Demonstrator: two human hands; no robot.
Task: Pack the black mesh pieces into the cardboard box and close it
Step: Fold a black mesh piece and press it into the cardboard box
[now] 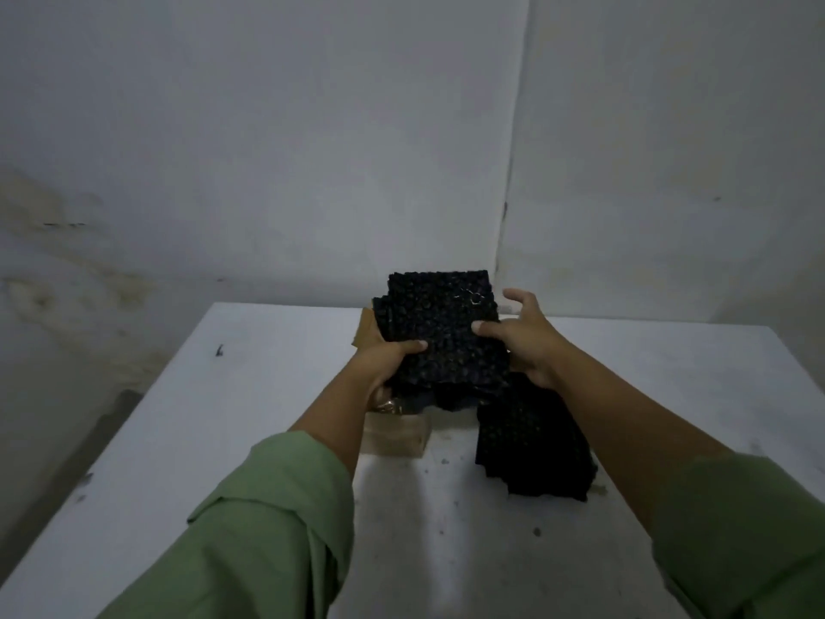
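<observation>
Head view: both hands hold a batch of black mesh pieces (439, 332) tilted above the cardboard box (367, 330), probably to line it up with the opening before lowering. Left hand (393, 364) grips the lower left edge, thumb on top; right hand (524, 341) steadies the right edge, thumb pressing and fingers spread. A second stack of mesh (531, 449) waits on the white worktop (268, 395), near the right forearm. Mesh looks dark, bumpy and stiff.
</observation>
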